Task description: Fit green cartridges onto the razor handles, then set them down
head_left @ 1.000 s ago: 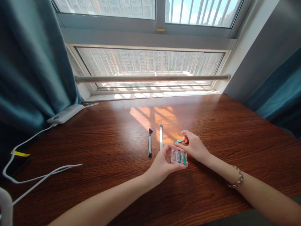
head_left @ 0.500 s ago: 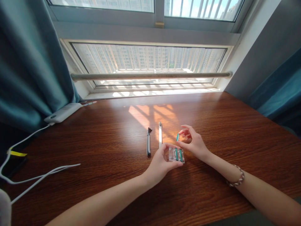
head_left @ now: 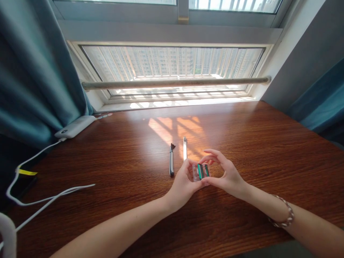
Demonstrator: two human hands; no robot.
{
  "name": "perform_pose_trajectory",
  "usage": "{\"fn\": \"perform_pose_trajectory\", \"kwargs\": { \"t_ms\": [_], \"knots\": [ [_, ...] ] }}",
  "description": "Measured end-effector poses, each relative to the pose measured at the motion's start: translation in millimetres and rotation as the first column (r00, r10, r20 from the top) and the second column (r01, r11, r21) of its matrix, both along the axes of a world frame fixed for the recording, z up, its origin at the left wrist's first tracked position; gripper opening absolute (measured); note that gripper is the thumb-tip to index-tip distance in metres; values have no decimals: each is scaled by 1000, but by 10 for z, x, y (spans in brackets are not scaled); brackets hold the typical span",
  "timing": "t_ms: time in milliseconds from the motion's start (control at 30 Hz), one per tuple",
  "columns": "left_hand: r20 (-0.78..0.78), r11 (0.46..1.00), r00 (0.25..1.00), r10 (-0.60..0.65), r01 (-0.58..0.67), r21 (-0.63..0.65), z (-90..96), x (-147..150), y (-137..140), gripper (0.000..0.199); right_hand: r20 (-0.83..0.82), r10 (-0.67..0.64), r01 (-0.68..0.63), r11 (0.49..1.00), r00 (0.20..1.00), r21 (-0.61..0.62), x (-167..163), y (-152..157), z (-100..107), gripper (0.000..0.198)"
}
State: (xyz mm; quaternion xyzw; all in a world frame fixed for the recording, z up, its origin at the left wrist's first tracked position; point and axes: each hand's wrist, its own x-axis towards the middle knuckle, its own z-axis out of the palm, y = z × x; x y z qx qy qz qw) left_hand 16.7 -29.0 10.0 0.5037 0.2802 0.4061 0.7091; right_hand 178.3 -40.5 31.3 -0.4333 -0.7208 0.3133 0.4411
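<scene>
My left hand is closed round the left side of a clear plastic case with green-and-black razor blade cartridges in it. Over the case, my right hand pinches a razor cartridge between thumb and fingers, partly hidden by the fingertips. Another cartridge shows just right of it. Left of the hands, a razor handle in black and grey lies lengthwise on the table. Beyond my left hand lies a slim silvery bar, its near end hidden by the hand.
The brown wooden table reaches to a window with a metal rail. On the left are a white power strip or charger, white cables and a dark item with a yellow strip. Blue curtains hang at the sides.
My right hand has moved left and down with the razor cartridge, from beside the case to over it. My left hand still holds the case. The view has shifted slightly.
</scene>
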Motion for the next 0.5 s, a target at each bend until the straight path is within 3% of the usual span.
{"fn": "perform_pose_trajectory", "kwargs": {
  "t_ms": [500],
  "knots": [
    [28,1000,1000,0,-1,21,-74,-2,7,38,94,-42,36,997,995,68,1,-26,-107,65]
  ]
}}
